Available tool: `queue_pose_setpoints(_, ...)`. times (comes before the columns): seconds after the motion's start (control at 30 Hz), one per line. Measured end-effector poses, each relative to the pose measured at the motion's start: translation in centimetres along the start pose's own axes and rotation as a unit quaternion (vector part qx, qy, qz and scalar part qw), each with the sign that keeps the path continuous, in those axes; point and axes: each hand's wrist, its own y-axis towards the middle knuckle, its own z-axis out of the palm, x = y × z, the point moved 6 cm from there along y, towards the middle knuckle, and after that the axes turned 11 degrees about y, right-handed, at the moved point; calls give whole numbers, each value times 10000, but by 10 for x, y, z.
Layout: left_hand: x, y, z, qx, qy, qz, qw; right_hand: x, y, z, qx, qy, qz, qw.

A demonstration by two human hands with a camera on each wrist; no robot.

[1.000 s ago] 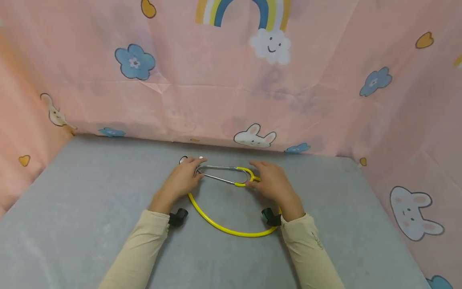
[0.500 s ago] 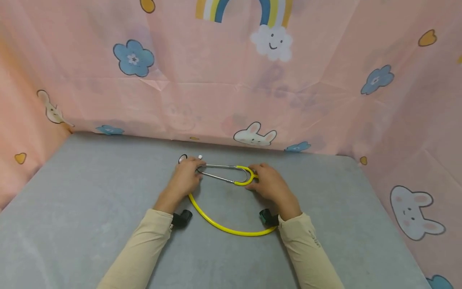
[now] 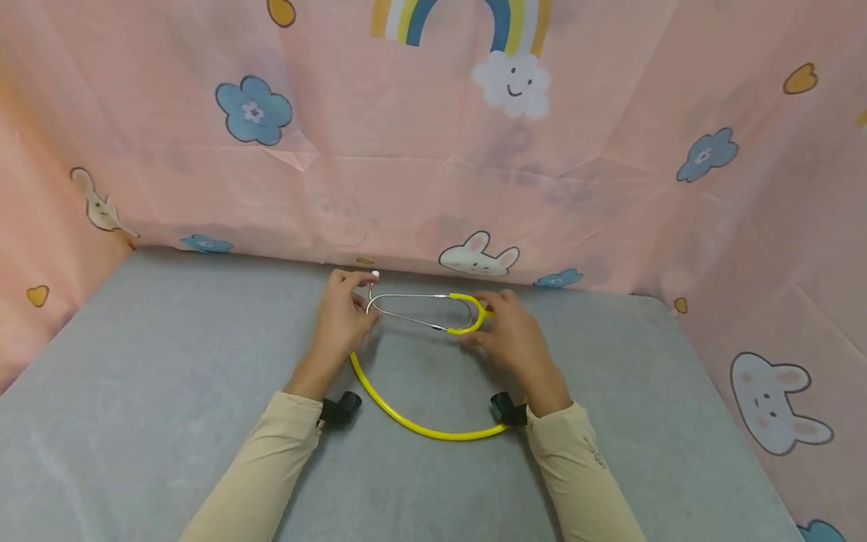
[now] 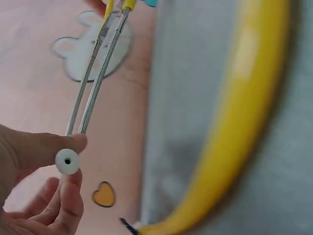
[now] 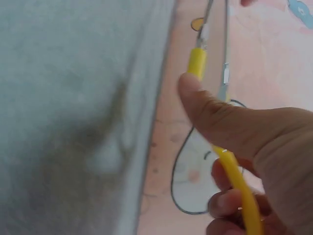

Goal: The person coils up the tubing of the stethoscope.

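A stethoscope with a yellow tube (image 3: 433, 433) is held by both hands at the middle of the table. Around the metal ear tubes (image 4: 98, 83), close to the ear tips, my left hand (image 3: 337, 312) pinches with thumb and fingers. One white ear tip (image 4: 67, 169) faces the left wrist camera. At the other end, my right hand (image 3: 518, 339) holds the yellow fork (image 5: 240, 183), its thumb along one branch. The ear tubes hang above the table, while the tube's loop curves toward the near side. In the head view the chest piece is hidden behind the left hand.
A grey table (image 3: 169, 421) lies under the hands. Pink curtain (image 3: 379, 188) with printed rabbits, flowers and a rainbow stands along its back and both sides. A black wrist camera (image 3: 342, 409) is strapped at each sleeve cuff.
Both hands have closed on the stethoscope. The ear tubes and fork have risen off the table and moved slightly away; the yellow loop stays almost where it was.
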Motion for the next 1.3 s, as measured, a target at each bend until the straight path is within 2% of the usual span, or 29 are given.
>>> queue_pose_setpoints(0.1,4,3,-6,217,-871,-468,9949,5,-2,-11,-402,76,-331,9986)
queue_pose_setpoints(0.17,7,5,-7,458,-1445,-827,9850,8,-4,-20,-740,112,-680,9949)
queue_pose_setpoints(0.23,9,5,-7,678,-2000,-1089,9714,12,-7,-27,-1088,118,-1040,9885)
queue_pose_setpoints(0.33,8,5,-6,986,-2595,-1261,9524,15,-11,-36,-1529,117,-1465,9773)
queue_pose_setpoints(0.47,3,4,-3,1267,-3203,-1254,9304,17,-14,-41,-1802,150,-1782,9672)
queue_pose_setpoints(0.53,2,4,-3,1325,-3407,-1265,9222,18,-14,-42,-1847,176,-1849,9651)
queue_pose_setpoints(0.63,0,3,-4,1410,-3583,-1279,9140,18,-14,-43,-1918,202,-1911,9624)
queue_pose_setpoints(0.83,-2,3,-5,1543,-3761,-1297,9044,22,-14,-46,-2040,237,-2020,9576)
queue_pose_setpoints(0.9,-2,3,-6,1496,-3807,-1275,9035,22,-13,-45,-1956,284,-1996,9597)
queue_pose_setpoints(1.0,-1,4,-10,1276,-3829,-1204,9070,16,-10,-44,-1655,411,-1775,9692)
queue_pose_setpoints(1.17,7,6,-23,769,-3807,-1259,9128,-8,-3,-42,-535,678,-879,9924)
queue_pose_setpoints(1.3,12,7,-31,502,-3901,-1392,9088,-29,-5,-43,309,882,-357,9950)
